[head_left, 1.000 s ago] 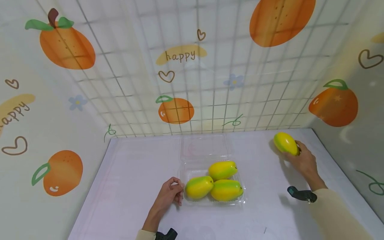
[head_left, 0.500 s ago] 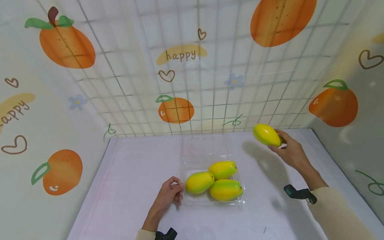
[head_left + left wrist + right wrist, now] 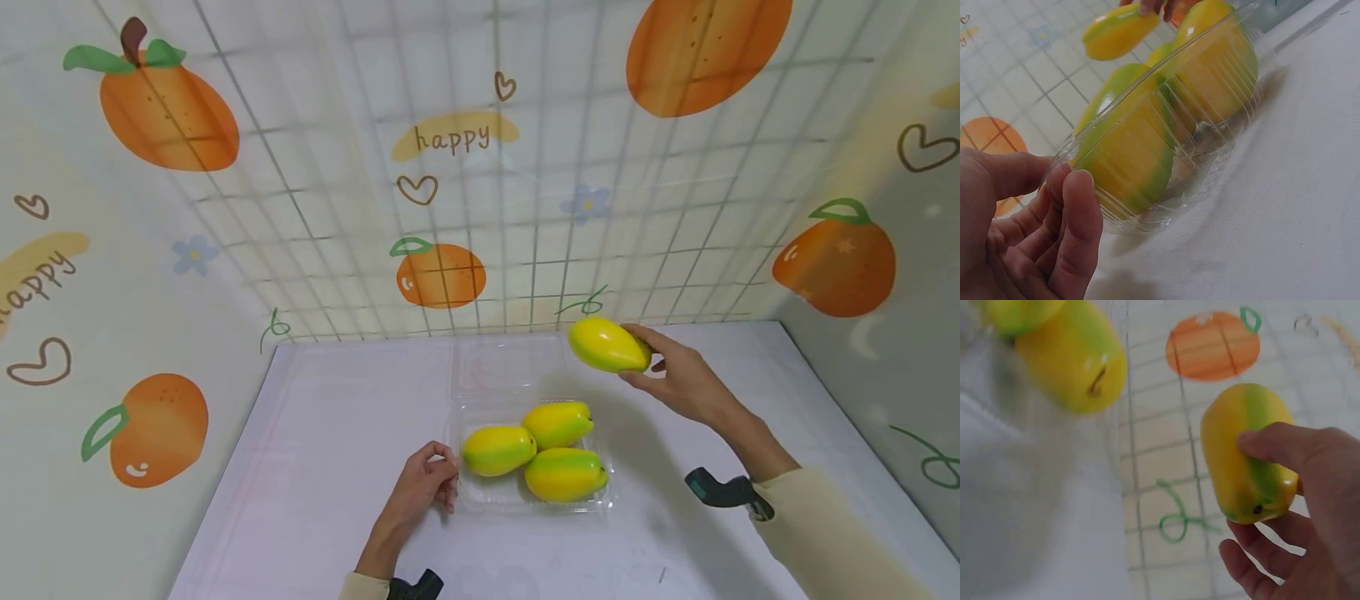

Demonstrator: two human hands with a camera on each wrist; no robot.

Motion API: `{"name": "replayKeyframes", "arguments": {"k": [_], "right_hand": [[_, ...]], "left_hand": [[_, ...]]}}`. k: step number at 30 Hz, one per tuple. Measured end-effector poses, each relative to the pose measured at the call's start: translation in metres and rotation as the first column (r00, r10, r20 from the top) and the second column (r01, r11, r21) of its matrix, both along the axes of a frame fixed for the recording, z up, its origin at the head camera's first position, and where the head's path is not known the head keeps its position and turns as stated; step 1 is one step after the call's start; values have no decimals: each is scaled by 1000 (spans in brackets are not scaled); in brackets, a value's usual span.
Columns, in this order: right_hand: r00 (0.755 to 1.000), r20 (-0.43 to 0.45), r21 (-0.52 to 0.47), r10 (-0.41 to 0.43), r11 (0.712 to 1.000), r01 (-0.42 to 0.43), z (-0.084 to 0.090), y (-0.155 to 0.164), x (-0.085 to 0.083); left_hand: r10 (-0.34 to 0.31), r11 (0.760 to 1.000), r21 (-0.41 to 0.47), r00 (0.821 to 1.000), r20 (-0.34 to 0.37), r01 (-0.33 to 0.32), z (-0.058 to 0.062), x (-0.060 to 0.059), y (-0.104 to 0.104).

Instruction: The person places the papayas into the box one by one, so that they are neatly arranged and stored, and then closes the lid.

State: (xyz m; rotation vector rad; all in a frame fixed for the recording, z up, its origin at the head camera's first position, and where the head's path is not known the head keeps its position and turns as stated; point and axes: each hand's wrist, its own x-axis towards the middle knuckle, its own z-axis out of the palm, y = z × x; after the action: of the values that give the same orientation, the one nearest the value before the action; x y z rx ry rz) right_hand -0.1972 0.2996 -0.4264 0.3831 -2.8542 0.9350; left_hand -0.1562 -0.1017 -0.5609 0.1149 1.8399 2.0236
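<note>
My right hand holds a glossy yellow-green papaya by one end, up in the air over the back right of a clear plastic clamshell box. In the right wrist view the thumb lies along the papaya and the other fingers are behind and beneath it. Three similar papayas sit in the box: one at the left, one at the back right and one at the front right. At the box's left side, my left hand pinches the rim between thumb and fingers.
The box's transparent lid lies folded back flat on the white table, towards the rear wall. A patterned curtain with orange prints and grid lines stands close behind the table, with printed panels at both sides.
My right hand has carried the papaya up and leftward from the table's far right towards the box. The left papaya in the box has shifted slightly backward; my left hand stays at the rim.
</note>
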Motion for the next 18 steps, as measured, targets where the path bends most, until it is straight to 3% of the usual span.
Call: {"name": "replayKeyframes", "arguments": {"k": [7,18], "right_hand": [[995,16,25,103,994,-104,16,-25,14],[974,47,53,220,974,-222,24,-54,31]], "left_hand": [[-3,1000,-2,1000,3,3,-1,0,0],[-7,1000,-5,1000,0,7,-1,0,1]]}}
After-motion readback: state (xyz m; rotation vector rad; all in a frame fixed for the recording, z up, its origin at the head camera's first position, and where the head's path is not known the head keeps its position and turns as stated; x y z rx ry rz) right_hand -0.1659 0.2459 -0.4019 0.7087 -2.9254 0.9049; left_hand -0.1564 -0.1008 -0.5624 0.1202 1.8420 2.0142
